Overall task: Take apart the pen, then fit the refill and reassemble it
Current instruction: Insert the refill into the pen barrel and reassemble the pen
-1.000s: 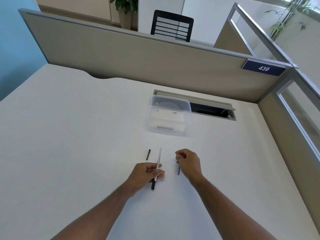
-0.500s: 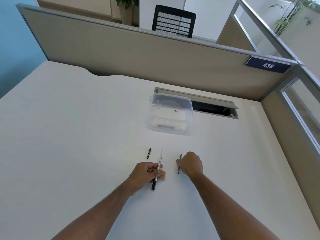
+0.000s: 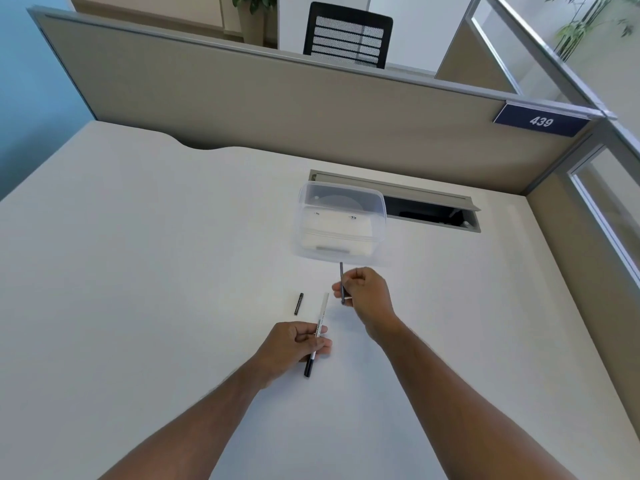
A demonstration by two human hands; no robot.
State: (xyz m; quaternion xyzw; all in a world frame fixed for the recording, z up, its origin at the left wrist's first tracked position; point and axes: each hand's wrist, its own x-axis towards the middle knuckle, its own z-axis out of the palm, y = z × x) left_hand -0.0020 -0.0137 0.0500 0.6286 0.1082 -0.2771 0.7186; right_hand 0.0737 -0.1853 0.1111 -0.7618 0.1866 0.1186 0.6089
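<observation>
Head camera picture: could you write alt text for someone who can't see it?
Over a white desk, a person's left hand holds a white pen barrel while the right hand pinches a thin dark refill above it. A small black pen piece lies on the desk, and a clear plastic box stands behind.

White desk surface (image 3: 138,271), matte, with a curved notch cut in its far edge. Clear plastic lidded storage box (image 3: 341,223), rectangular, standing near the desk's far side just in front of a grey metal cable-tray opening (image 3: 429,209) with its flap raised. Beige fabric partition panel (image 3: 277,109) with grey trim along the back. Navy blue nameplate (image 3: 541,121) reading "439" on the panel's right end. Black mesh-backed office chair (image 3: 348,34) beyond the partition. Green potted plant (image 3: 254,8) behind, partly cut off.
</observation>
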